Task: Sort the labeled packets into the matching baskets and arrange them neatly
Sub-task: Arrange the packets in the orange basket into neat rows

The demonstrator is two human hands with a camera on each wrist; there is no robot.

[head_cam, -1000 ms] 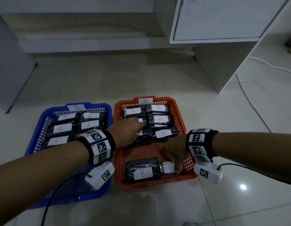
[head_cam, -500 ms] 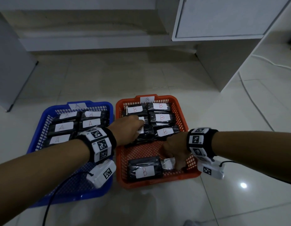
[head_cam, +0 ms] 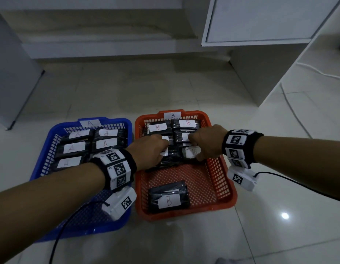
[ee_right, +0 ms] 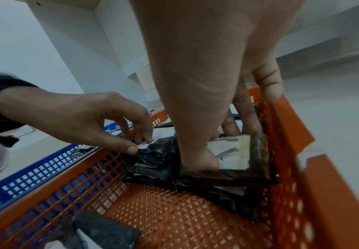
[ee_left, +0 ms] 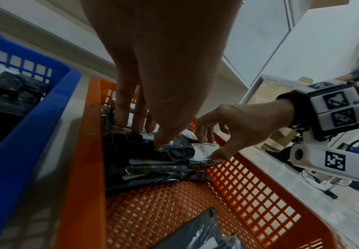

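Observation:
On the floor stand an orange basket (head_cam: pixel 184 214) tagged B and a blue basket (head_cam: pixel 115 120) tagged A, each holding rows of black packets with white labels. My left hand (head_cam: pixel 148 149) pinches the edge of a black B packet (ee_right: pixel 157 151) in the orange basket's left column. Beside it, my right hand (head_cam: pixel 207 143) grips a B packet (ee_right: pixel 234 151) on the right column, thumb on its label and fingers behind it. One more B packet (head_cam: pixel 168 197) lies alone at the front of the orange basket.
The two baskets touch side by side. A white cabinet (head_cam: pixel 260 20) overhangs at the back right, with its side panel (head_cam: pixel 260 73) reaching the floor. A white cable (head_cam: pixel 292 109) runs over the tiles to the right. A grey panel (head_cam: pixel 13 73) stands at the left.
My right hand has gone from the front right of the orange basket to the right column further back, taking a packet with it. The left hand has stayed on the left column.

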